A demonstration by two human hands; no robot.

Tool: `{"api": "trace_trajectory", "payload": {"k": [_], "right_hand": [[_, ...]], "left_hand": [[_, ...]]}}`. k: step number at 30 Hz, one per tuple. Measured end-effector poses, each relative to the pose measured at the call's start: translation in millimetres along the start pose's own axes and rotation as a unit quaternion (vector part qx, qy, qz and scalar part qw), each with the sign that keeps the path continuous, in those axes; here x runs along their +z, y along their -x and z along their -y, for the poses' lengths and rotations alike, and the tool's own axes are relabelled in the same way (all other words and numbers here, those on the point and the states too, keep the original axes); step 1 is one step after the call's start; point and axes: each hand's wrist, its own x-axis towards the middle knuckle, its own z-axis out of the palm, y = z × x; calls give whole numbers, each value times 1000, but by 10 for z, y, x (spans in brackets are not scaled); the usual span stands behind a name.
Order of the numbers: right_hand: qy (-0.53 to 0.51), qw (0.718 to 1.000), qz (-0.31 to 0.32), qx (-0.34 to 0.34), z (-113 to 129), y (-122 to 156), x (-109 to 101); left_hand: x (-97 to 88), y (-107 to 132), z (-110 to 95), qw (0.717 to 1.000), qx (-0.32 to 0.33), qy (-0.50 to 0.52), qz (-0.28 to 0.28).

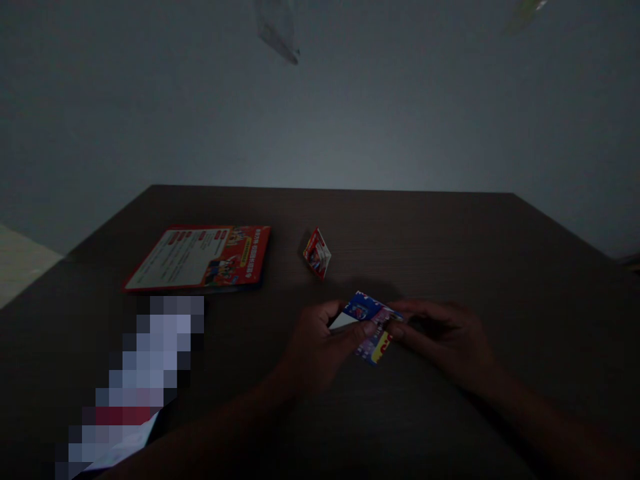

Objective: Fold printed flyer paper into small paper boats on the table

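Note:
A small folded piece of printed paper [373, 327], blue with purple and yellow patches, lies on the dark wooden table [450, 240] in front of me. My left hand [320, 347] pinches its left side, thumb on top. My right hand [445, 337] grips its right edge with fingers curled. Both hands rest low on the table. The scene is dim, so fine detail of the fingers is hard to make out.
A small red and white folded paper shape [317, 253] stands on the table beyond my hands. A red-bordered printed sheet [200, 259] lies flat at the back left. A blurred-out patch [145, 373] covers the near left. A pale wall rises behind.

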Motion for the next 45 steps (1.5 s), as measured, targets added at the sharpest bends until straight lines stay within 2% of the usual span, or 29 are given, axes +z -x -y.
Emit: {"api": "trace_trajectory", "payload": {"k": [7,21,30,35,45], "right_hand": [[-28,998,37,37,-37,16,-26],[-111,989,22,95,-48,3,0],[-120,986,32,112,-18,3,-9],[-124,985,51,105,-23,14,-9],[-151,978,76,123,-45,-20,26]], "left_hand": [[-3,-10,24,1000,-11,14,-1],[4,4,30,1000,-10,7,6],[10,21,-17,1000,6,-19,4],[-2,31,4,999,11,-40,25],[0,16,36,999,6,-19,29]]}}
